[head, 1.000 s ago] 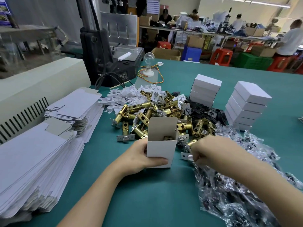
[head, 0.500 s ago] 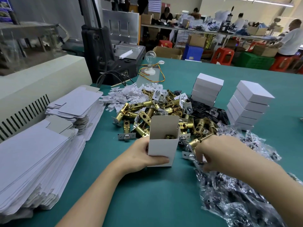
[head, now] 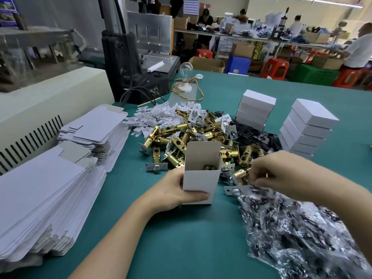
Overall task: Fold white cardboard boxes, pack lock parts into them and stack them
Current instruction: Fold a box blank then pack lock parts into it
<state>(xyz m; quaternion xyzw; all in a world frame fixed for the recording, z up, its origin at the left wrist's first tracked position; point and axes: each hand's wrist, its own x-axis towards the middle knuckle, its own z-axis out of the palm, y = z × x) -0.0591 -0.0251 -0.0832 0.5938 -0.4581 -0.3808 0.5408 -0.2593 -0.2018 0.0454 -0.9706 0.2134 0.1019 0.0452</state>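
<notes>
A teal counter (head: 181, 248) runs back into a busy workshop. A white box (head: 201, 184) stands upright on it with its top flap raised and a brass part showing inside. The left grip (head: 173, 190) holds its lower side, thumb across the front. Brass latches (head: 181, 133) are piled just behind. The right grip (head: 281, 174) is blurred, fingers curled at a latch; I cannot tell if it holds one. Flat cardboard sheets (head: 40, 198) crowd the left edge and plastic bags (head: 302, 228) the right, with bare counter between.
</notes>
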